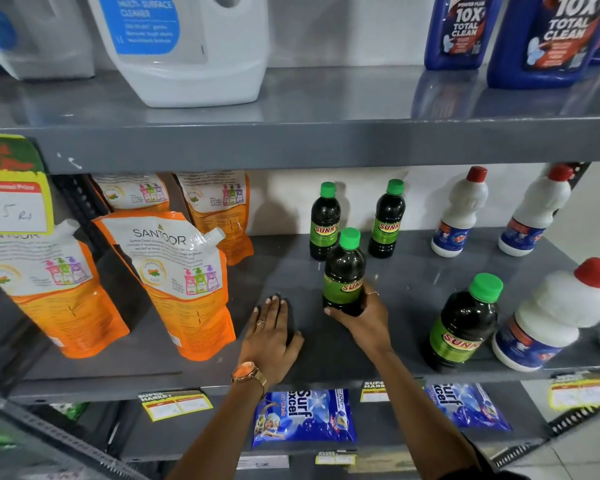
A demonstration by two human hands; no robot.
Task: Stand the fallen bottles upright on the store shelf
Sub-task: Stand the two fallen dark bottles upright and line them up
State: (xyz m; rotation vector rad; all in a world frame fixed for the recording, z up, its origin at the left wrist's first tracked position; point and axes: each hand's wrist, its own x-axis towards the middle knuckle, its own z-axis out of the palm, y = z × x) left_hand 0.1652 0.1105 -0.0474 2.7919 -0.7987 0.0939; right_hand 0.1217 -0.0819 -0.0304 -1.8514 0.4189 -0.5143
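My right hand (pixel 362 318) grips the lower body of a dark bottle with a green cap and green label (pixel 344 268), which stands upright near the middle of the grey shelf (pixel 413 271). My left hand (pixel 271 336) lies flat and open on the shelf just left of it, holding nothing. Two more dark green-capped bottles (pixel 323 221) (pixel 387 218) stand upright behind. A fourth one (pixel 463 323) stands at the front right. White bottles with red caps (pixel 459 213) (pixel 534 211) (pixel 555 315) stand upright on the right.
Orange refill pouches (pixel 184 282) (pixel 45 289) fill the shelf's left side. The shelf above (pixel 291 140) carries a white cleaner jug (pixel 191 46) and blue bottles (pixel 541 39). Blue detergent packets (pixel 303 419) lie on the shelf below. A price sign (pixel 13 202) hangs at left.
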